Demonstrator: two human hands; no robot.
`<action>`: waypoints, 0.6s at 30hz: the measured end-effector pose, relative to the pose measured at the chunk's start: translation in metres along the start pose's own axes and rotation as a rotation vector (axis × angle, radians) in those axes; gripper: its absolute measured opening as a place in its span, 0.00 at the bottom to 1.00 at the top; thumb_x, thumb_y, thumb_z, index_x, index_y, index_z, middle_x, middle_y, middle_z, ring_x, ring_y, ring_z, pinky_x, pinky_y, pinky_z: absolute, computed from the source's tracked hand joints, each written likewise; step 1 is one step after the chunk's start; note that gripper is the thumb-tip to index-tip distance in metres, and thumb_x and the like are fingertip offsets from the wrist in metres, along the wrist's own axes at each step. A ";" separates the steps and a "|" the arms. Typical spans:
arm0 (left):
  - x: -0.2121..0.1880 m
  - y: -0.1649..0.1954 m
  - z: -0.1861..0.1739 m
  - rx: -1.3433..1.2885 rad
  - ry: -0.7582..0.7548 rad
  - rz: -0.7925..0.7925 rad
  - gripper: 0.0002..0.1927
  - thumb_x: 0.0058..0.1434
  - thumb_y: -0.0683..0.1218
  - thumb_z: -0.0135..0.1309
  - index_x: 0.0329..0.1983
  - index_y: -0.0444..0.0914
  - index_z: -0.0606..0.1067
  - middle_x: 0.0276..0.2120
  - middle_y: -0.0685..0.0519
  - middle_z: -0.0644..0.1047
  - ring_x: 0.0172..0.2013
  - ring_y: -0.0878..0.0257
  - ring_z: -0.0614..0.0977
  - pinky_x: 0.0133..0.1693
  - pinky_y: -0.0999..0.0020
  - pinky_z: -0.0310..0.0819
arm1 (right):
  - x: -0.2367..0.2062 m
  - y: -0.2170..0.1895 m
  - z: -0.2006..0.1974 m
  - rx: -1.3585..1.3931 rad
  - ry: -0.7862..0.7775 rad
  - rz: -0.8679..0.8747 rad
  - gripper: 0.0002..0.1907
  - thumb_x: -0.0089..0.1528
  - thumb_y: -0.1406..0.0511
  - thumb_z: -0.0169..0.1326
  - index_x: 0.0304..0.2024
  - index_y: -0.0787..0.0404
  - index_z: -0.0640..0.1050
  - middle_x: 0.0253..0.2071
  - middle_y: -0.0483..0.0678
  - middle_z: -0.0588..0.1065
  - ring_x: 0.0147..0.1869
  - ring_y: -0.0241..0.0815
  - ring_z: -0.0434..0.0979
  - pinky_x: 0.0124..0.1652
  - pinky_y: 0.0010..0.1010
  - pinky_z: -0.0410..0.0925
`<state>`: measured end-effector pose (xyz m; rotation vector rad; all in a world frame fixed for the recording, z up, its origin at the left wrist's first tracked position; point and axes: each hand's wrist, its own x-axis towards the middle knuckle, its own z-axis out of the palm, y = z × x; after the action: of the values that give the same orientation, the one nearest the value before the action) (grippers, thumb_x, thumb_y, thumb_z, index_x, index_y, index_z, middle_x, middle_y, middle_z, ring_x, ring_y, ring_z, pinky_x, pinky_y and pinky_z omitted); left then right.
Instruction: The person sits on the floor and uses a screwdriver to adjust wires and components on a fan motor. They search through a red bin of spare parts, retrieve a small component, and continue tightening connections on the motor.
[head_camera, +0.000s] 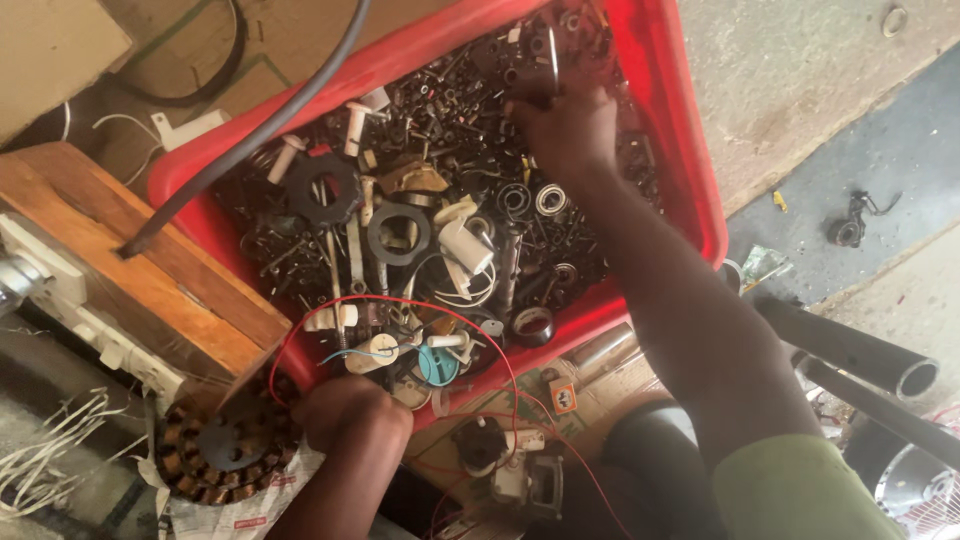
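Meanwhile the right hand (565, 120) pinches small parts in the red tub (690, 130); left hand (350, 412) fisted, contents unclear.

Tray (690, 150) right of wooden box (130, 260)

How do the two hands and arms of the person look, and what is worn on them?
Both hands are bare: no gloves, rings or watch show. The right hand is seen from its back, with a long bare forearm ending in an olive-green sleeve at the upper arm. The left hand is closed like a fist; its forearm is bare too, and no sleeve of it is in view.
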<state>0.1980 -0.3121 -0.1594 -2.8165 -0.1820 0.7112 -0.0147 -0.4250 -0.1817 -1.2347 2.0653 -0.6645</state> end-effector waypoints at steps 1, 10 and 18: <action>0.001 0.000 0.000 0.015 -0.005 -0.001 0.14 0.71 0.44 0.43 0.53 0.30 0.70 0.51 0.36 0.78 0.45 0.45 0.84 0.39 0.53 0.84 | -0.001 -0.002 0.004 0.002 0.028 -0.059 0.11 0.56 0.66 0.67 0.42 0.53 0.86 0.39 0.43 0.84 0.40 0.35 0.85 0.43 0.30 0.78; 0.011 -0.008 0.012 0.180 0.040 0.090 0.15 0.69 0.46 0.46 0.52 0.29 0.67 0.47 0.34 0.78 0.43 0.44 0.84 0.38 0.53 0.83 | 0.008 0.003 0.008 -0.486 -0.120 -0.546 0.23 0.56 0.61 0.72 0.54 0.45 0.83 0.56 0.48 0.75 0.59 0.47 0.75 0.55 0.36 0.73; 0.010 -0.008 0.010 0.045 0.017 -0.006 0.13 0.73 0.45 0.44 0.50 0.30 0.72 0.47 0.37 0.80 0.44 0.46 0.85 0.40 0.53 0.84 | 0.023 0.017 -0.044 -0.318 -0.114 -0.344 0.14 0.65 0.71 0.62 0.51 0.49 0.85 0.51 0.45 0.79 0.51 0.44 0.84 0.49 0.34 0.76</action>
<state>0.2015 -0.3007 -0.1708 -2.7777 -0.1688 0.6813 -0.0649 -0.4338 -0.1695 -1.7920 1.9313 -0.4092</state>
